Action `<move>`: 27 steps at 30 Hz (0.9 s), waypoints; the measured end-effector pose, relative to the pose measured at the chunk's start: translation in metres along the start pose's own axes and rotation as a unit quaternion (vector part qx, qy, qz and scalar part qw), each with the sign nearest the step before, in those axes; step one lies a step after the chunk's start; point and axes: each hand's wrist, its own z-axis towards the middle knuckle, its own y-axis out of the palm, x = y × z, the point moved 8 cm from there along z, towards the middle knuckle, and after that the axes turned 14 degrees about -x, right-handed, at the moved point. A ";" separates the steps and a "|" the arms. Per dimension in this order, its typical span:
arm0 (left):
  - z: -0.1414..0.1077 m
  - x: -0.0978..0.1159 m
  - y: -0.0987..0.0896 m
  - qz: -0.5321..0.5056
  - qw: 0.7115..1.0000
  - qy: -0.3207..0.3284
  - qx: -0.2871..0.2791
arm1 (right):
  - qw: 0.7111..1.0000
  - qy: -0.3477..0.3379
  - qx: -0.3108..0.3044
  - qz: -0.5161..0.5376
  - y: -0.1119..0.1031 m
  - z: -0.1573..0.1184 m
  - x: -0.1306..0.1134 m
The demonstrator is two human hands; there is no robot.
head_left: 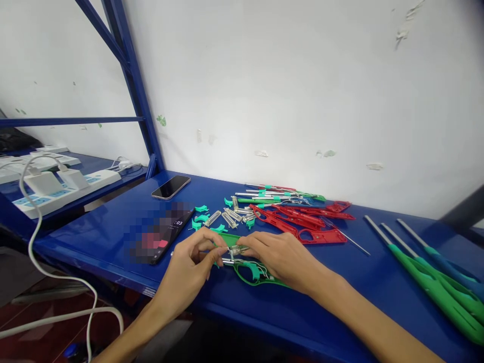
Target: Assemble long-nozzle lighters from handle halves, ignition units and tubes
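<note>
Green casing (260,283), lower centre of frame | open, trigger (254,271) and wires (264,270) exposed, not closed | left fingers (214,256) and right fingers (250,242) pinching clear part (237,249) | whole lighters (427,282), lower right; loose parts (214,218), centre

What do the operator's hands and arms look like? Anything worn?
Bare human left hand and right hand, ungloved. Slim left forearm and right forearm, no sleeves in frame. No watch, bracelet, rings or markings that I can make out.
</note>
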 end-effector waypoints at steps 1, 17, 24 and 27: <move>0.000 0.001 0.000 0.000 1.000 0.003 0.002 | 1.000 0.002 -0.001 0.000 0.000 0.000 0.000; -0.002 0.003 0.003 0.046 0.999 0.023 -0.010 | 0.999 0.025 -0.034 0.027 0.000 0.000 0.003; -0.003 0.005 0.005 0.085 0.995 0.042 -0.026 | 0.997 0.024 -0.053 0.053 0.005 -0.001 0.007; -0.004 0.003 0.005 0.092 0.994 0.047 -0.030 | 0.997 0.023 -0.043 0.062 0.006 -0.001 0.008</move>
